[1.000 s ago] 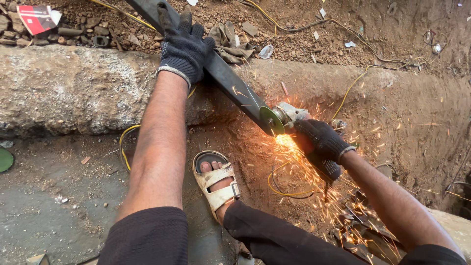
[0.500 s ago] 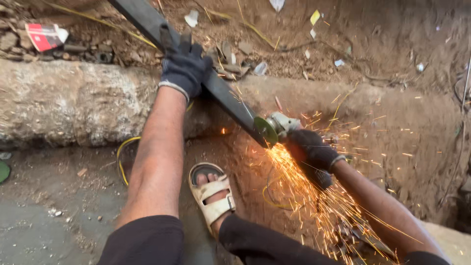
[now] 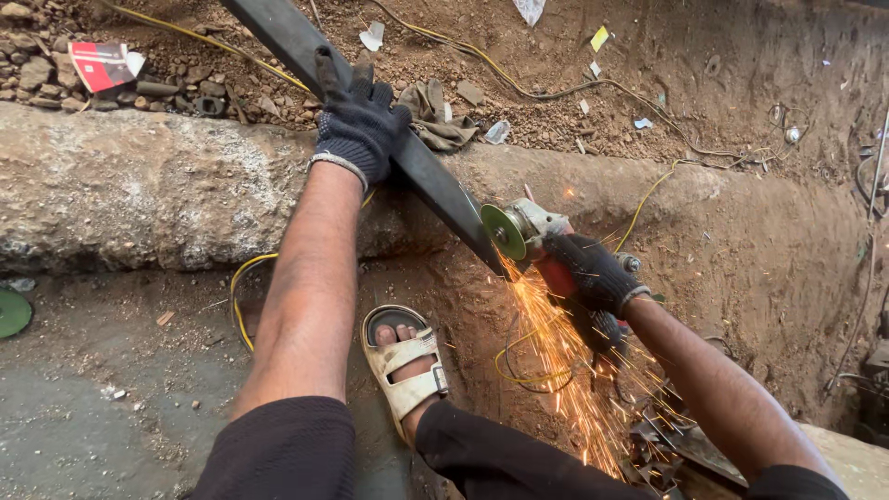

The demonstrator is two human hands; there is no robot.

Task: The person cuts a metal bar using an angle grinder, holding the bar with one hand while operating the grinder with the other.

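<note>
1. At the far left edge, a green disc lies flat on the grey ground, partly cut off by the frame.
2. Above it, a red and white packet rests among stones and loose dirt behind a long concrete kerb.
3. A yellow cable loops down from under the kerb, just left of the left forearm.
4. The left hand, in a dark knitted glove, is clamped around the metal bar, fingers curled over its upper edge and palm pressing it against the kerb.
5. The bar runs slantwise from the top of the picture, across the kerb, down to the right, where it meets the grinder.
6. A foot in a beige sandal stands on the ground below the bar, between the two arms.
7. A crumpled rag lies in the dirt just right of the left hand.
8. The grinder has its green disc touching the lower end of the bar, and orange sparks spray down from the contact.
9. The right hand, also gloved, is wrapped tight around the grinder's body; the thumb seems tucked under, though sparks blur it.
</note>
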